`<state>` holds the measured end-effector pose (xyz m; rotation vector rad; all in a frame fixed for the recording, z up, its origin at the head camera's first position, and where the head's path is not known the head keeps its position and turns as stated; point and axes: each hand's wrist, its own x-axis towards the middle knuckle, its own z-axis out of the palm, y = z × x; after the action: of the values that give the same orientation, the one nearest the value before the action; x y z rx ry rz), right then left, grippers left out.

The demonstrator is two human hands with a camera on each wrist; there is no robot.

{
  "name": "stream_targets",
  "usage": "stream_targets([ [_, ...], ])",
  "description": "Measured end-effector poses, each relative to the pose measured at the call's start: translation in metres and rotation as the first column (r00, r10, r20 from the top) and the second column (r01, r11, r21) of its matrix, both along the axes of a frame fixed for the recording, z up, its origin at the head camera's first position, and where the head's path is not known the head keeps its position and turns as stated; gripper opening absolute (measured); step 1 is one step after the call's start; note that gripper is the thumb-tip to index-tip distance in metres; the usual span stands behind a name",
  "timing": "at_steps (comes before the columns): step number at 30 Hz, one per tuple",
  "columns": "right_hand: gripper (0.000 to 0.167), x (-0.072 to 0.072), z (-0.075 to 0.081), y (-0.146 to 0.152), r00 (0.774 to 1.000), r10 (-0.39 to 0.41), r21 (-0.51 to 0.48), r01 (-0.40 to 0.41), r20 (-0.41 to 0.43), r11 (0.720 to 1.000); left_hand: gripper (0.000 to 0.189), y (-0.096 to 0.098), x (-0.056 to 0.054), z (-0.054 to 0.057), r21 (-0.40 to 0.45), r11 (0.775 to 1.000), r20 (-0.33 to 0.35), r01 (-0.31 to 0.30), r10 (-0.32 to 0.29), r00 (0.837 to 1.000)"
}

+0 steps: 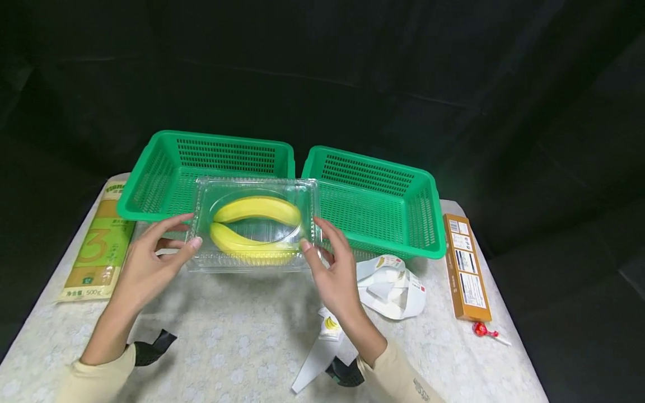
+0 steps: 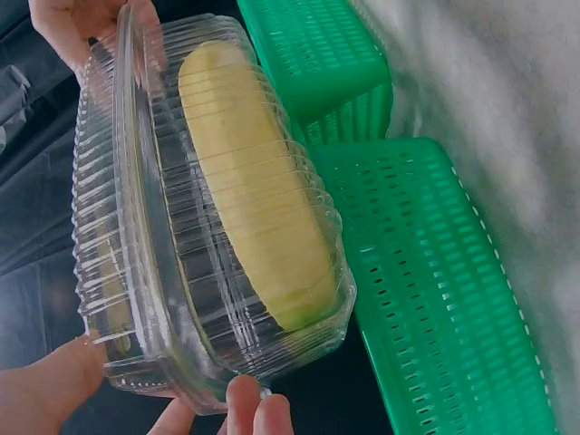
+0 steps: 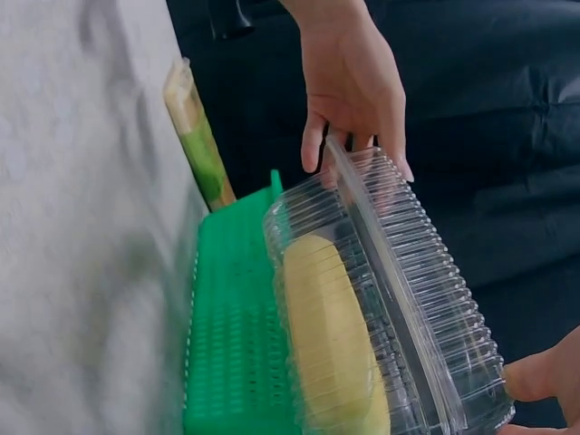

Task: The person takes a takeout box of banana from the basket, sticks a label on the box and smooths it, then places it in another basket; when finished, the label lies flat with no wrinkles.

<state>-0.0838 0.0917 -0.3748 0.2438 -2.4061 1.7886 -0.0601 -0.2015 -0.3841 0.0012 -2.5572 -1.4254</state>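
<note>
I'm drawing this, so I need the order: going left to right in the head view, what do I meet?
Green-and-brown bag, left hand, clear container with bananas inside, right hand, white label strip, orange box.

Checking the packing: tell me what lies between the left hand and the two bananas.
The clear plastic container's wall separates the left hand from the two bananas, as the head view shows.

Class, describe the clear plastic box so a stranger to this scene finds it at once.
On the table stand two green baskets side by side. In front of them, a left hand and a right hand hold up a clear plastic box, one at each end. Unlike the baskets, it is see-through and shows two yellow bananas inside.
</note>
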Motion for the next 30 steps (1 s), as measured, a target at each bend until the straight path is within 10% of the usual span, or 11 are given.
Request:
stream_targets([
  [10, 0.048, 0.022, -0.013, -0.005, 0.998, -0.016, -0.005, 0.016, 0.057, 1.0, 0.045, 0.002, 0.022, -0.013, 0.059, 0.991, -0.008, -0.123, 0.124, 0.992],
  [30, 0.05, 0.059, -0.039, 0.007, 0.984, -0.004, 0.041, -0.004, 0.179, 0.999, 0.041, 0.011, 0.043, -0.027, 0.031, 0.992, 0.097, -0.119, 0.115, 0.989],
])
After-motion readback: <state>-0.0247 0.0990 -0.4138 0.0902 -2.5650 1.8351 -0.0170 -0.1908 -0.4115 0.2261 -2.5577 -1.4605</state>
